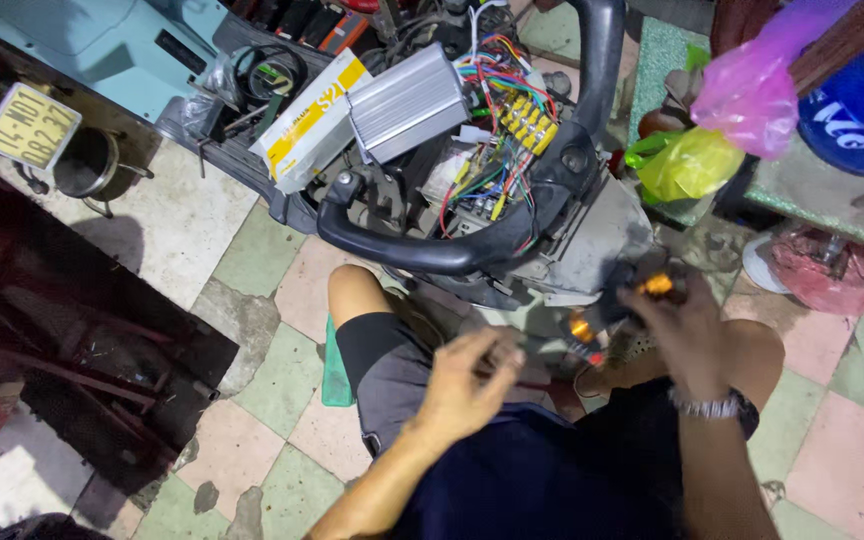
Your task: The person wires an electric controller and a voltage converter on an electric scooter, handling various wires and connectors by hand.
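I sit low on a small green stool [336, 372] on the tiled floor [252, 262], right by the open back of a scooter [472, 200]. My right hand [680, 322] is up at the scooter's side, with its fingers curled around a small black part [624, 296] that has an orange light [658, 285] on it. It is blurry there, so I think I am gripping it, but I can't be sure. Just beside it, a bit lower, is 1 more orange light [581, 327]. My left hand [472, 380] is lower, near my knee. Its fingers are bent in and look like they pinch something thin and dark, but I can't tell what it is. On my right wrist is a shiny watch [709, 406]. Inside the scooter I see a silver box [407, 100], a white and yellow box [310, 118] touching it, and lots of colored wires [497, 120]. A black grab bar [422, 250] curves around them
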